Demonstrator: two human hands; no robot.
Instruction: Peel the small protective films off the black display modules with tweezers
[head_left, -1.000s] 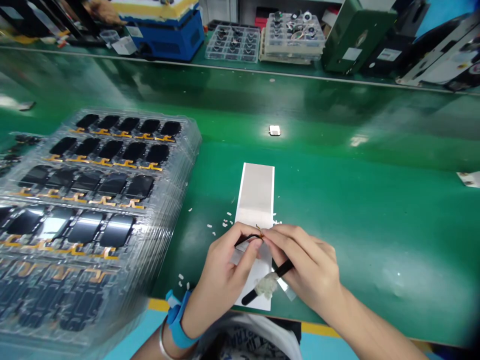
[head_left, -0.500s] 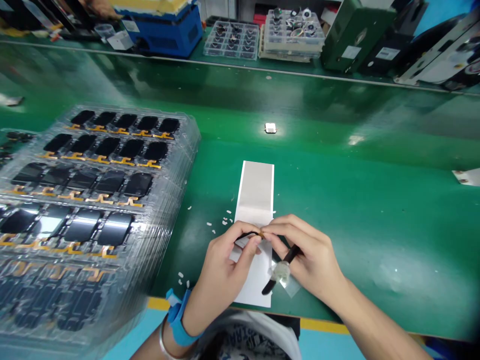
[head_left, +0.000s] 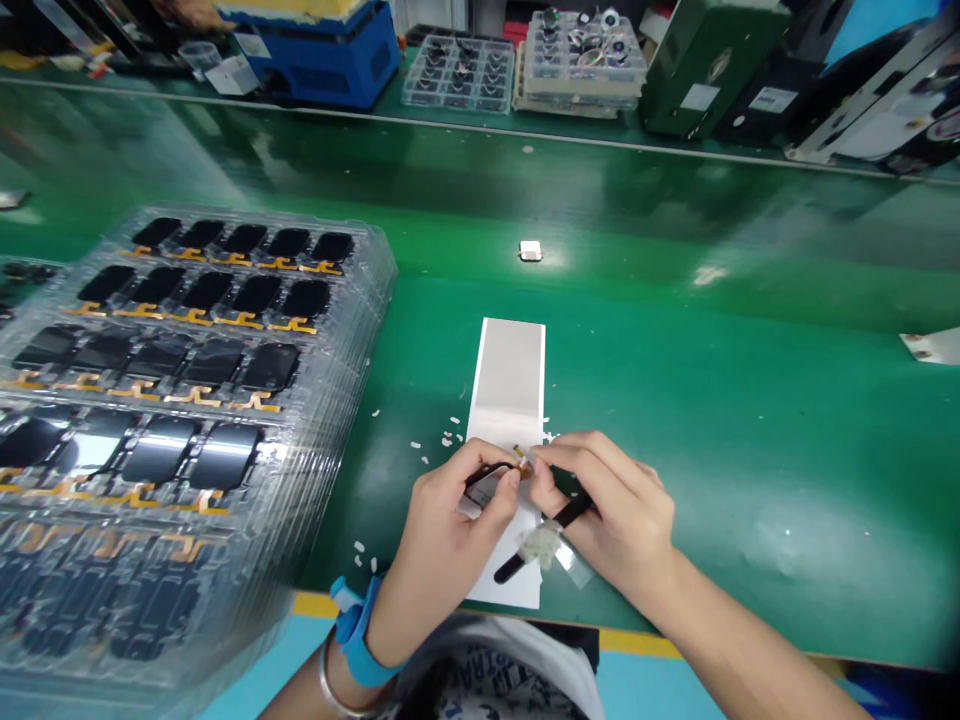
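Several scraps flank your strip; stacked trays hold screens; your left fingers pinch a dark-edged part, right fingers a black tool.

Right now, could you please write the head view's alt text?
The left hand pinches a dark-edged part over a pale strip; the right hand, holding a black stick, has fingertips at the part's orange end. Left, trays of dark screens stand on a green bench.
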